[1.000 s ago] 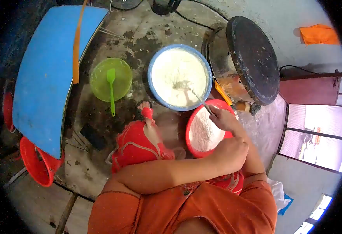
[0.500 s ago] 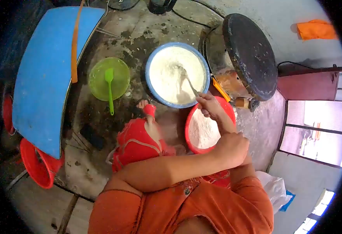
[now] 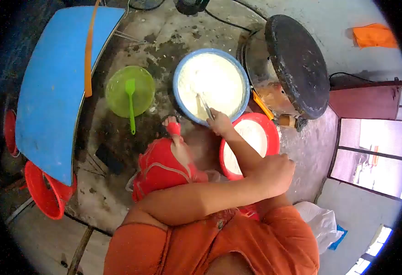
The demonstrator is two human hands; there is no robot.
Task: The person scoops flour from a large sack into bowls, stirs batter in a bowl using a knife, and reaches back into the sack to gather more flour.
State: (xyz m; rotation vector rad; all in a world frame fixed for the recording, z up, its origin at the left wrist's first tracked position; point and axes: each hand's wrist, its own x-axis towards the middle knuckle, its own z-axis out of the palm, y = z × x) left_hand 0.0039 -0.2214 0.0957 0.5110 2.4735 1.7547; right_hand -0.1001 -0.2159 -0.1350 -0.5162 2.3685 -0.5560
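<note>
A metal-coloured utensil slants into the pale batter in the blue-rimmed basin. My right hand is closed around its handle at the basin's near edge. My left arm crosses over my right arm, and my left hand is a closed fist beside it, with nothing seen in it. Under my right forearm stands a red basin of whitish flour, partly hidden by the arm.
A green lid or bowl with a green spatula lies left of the basin. Further left are a blue board and a red bucket. A round black griddle stands at the right, an orange-handled tool beside it.
My right hand has moved left and up along the basin's near edge, and the utensil's tip has shifted left through the batter. My left fist has barely moved.
</note>
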